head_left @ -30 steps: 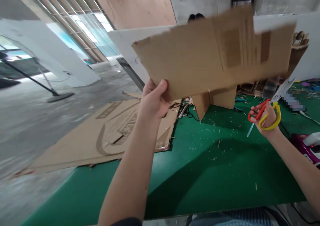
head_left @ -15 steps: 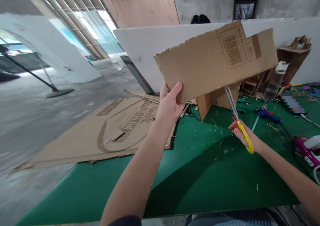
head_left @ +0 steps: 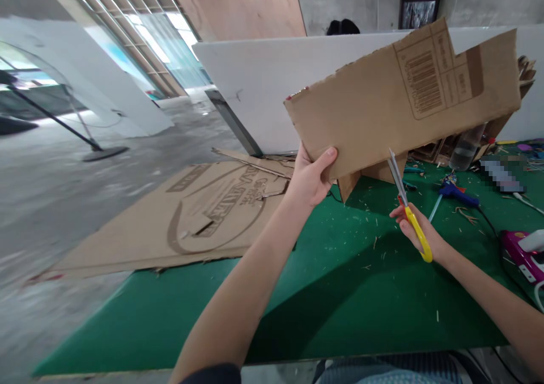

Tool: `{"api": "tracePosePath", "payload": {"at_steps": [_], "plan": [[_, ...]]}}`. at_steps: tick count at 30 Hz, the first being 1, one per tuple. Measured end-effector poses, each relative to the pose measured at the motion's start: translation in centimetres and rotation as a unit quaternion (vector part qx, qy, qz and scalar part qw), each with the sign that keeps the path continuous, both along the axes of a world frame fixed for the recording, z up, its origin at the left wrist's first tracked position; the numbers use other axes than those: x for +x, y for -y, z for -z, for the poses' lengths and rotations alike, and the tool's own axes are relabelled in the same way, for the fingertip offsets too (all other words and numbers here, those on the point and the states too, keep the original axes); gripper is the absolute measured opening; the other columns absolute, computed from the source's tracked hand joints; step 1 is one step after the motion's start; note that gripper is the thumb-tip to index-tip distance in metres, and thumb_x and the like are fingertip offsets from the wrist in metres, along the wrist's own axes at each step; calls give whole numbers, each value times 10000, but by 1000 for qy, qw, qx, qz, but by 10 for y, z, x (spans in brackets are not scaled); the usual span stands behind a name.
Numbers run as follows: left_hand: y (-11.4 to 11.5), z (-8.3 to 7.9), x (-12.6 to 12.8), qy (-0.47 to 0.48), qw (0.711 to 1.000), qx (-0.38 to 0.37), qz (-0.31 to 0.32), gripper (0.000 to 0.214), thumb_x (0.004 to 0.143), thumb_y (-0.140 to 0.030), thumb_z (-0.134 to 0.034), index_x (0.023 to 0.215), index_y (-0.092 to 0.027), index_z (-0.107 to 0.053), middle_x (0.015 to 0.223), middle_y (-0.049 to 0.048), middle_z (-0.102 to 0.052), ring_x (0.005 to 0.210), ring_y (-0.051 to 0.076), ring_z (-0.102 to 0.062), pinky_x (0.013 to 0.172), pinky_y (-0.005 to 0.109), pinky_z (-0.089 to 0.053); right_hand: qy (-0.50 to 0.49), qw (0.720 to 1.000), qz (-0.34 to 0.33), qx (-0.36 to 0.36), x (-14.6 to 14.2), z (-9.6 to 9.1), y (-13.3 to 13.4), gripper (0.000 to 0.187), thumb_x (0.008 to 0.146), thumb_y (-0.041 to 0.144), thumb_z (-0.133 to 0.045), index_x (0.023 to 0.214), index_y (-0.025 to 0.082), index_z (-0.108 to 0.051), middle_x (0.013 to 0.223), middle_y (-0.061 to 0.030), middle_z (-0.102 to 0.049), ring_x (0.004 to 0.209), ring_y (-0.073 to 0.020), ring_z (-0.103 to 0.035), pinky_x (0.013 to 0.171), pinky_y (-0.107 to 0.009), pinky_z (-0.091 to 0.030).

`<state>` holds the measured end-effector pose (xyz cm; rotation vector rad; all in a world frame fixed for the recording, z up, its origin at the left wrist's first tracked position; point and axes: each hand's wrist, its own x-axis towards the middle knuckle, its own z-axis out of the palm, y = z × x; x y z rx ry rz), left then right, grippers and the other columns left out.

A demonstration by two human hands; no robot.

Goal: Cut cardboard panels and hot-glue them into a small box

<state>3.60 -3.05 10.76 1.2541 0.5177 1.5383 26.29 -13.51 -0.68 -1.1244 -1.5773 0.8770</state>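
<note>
My left hand [head_left: 312, 174] grips the lower left corner of a cardboard piece [head_left: 365, 112], thumb in front and fingers behind. The piece is tilted, its right end higher, with a printed barcode and a notch in its upper edge. In my right hand [head_left: 419, 231] is a pair of scissors [head_left: 414, 225] with yellow and red handles. Their blades point up, look nearly closed, and have their tips by the cardboard's lower edge; whether they touch it I cannot tell. Behind the piece, a folded cardboard part [head_left: 351, 186] stands on the green table [head_left: 340, 293], partly hidden.
A large printed cardboard sheet [head_left: 140, 225] overhangs the table's left side. To the right lie a blue glue gun [head_left: 459, 194], a phone [head_left: 504, 175], a magenta power strip [head_left: 516, 254] and a clear bottle [head_left: 465, 152]. A white partition [head_left: 255, 84] stands behind.
My left hand has moved right and slightly down, carrying the cardboard piece to the right so it covers more of the bottle. My right hand and the scissors have hardly moved.
</note>
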Motion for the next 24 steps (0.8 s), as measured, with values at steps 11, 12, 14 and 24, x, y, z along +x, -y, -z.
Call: {"api": "tracePosePath", "payload": {"at_steps": [11, 12, 14, 24], "plan": [[-11, 5, -7, 25, 1000, 1, -4, 794, 606, -333, -882, 1309, -349, -513, 1255, 44, -664, 1182, 267, -621, 943, 376, -566, 20, 1000, -11, 15, 6, 13, -7, 405, 888, 616, -521, 1038, 241, -538, 1058, -102, -638, 954, -224, -614, 800, -383, -526], [-12, 7, -6, 23, 1000, -4, 1, 801, 606, -329, -882, 1316, -351, -510, 1248, 45, -667, 1175, 268, -626, 943, 379, -565, 19, 1000, -8, 14, 6, 13, -8, 416, 880, 630, -521, 1028, 241, -537, 1045, -101, -640, 946, -224, -614, 792, -383, -529], [-12, 9, -5, 24, 1000, -11, 4, 811, 605, -318, -884, 1322, -353, -510, 1243, 48, -669, 1161, 268, -633, 939, 384, -568, 16, 1000, -2, 10, 6, 13, -8, 437, 861, 655, -526, 1006, 242, -534, 1016, -96, -644, 927, -222, -615, 778, -382, -530], [-8, 12, 2, 28, 1000, -5, -8, 798, 617, -321, -882, 1325, -352, -516, 1216, 51, -680, 1137, 264, -644, 931, 385, -568, 27, 1000, 11, -11, 4, 8, -7, 440, 864, 650, -515, 1004, 232, -508, 960, -84, -654, 833, -195, -617, 740, -352, -511]]}}
